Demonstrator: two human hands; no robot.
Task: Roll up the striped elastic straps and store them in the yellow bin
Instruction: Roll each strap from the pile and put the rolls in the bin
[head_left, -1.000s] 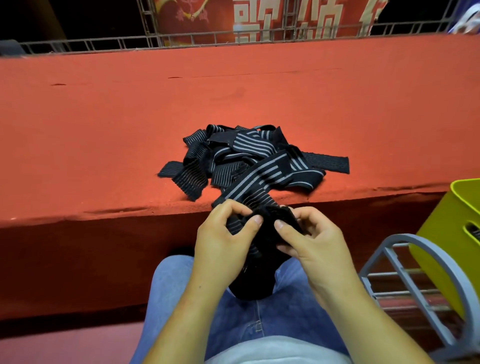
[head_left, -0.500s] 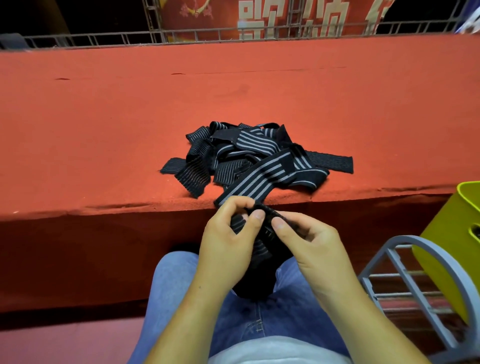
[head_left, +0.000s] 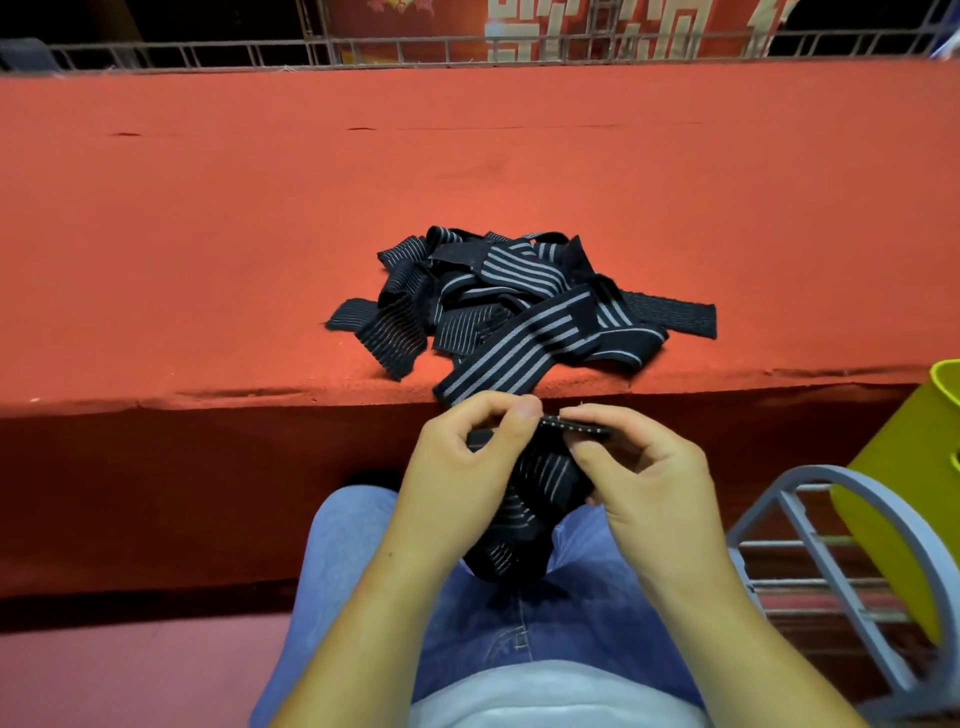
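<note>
Pinching strap (head_left: 540, 473) end, left hand (head_left: 462, 478), right hand (head_left: 649, 483)

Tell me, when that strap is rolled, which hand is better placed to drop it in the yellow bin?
Probably the right hand: the yellow bin stands at the person's right, nearer that hand. The left hand would have to cross the body. Both now pinch the strap.

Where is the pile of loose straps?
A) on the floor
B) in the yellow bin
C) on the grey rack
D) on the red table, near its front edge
D: the pile lies on the table just behind its front edge; the bin stands apart at the right.
</note>
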